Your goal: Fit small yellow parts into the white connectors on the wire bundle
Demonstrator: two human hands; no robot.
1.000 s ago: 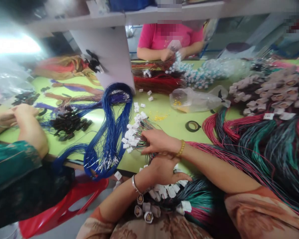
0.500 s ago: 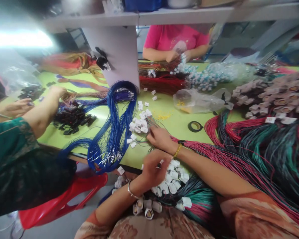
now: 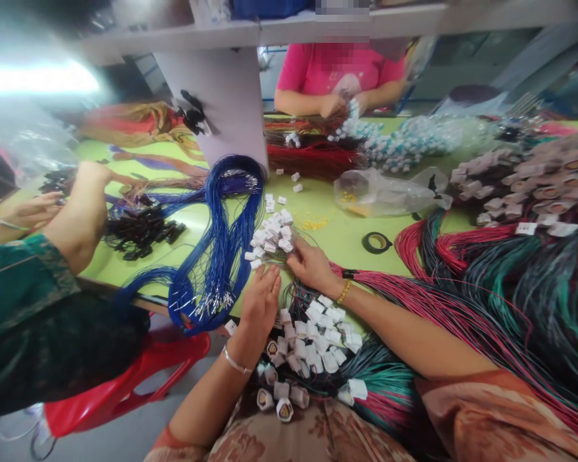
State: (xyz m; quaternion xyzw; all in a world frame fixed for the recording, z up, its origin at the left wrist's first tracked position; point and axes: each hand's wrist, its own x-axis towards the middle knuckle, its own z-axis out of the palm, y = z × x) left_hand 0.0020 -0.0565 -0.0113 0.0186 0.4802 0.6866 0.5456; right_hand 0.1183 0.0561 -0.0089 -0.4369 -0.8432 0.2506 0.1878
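Note:
My right hand point(image 3: 313, 266) lies on the table with its fingers closed around thin wires, just behind a cluster of white plastic connectors point(image 3: 272, 234). From there a long bundle of red and dark wires point(image 3: 414, 298) runs away to the right, bound with black tape near my wrist. My left hand point(image 3: 260, 298) is nearly flat, fingers stretched out, their tips just below the nearest connectors; I see nothing held in it. Between my forearms, a larger pile of white connectors point(image 3: 313, 340) on green and red wires point(image 3: 390, 385) spreads over the table edge and my lap.
Blue wires point(image 3: 221, 237) with metal ends lie left of my hands, beside black connectors point(image 3: 142, 231). Black tape point(image 3: 377, 242), yellow bits point(image 3: 315, 223) and a plastic bag point(image 3: 385, 192) lie beyond. A co-worker's arm point(image 3: 84, 212) works at left; another person point(image 3: 340, 77) sits opposite.
My left hand has moved left and away from my right wrist, its fingers straightening out by the upper connectors. More of the lower connector pile shows. My right hand has barely moved.

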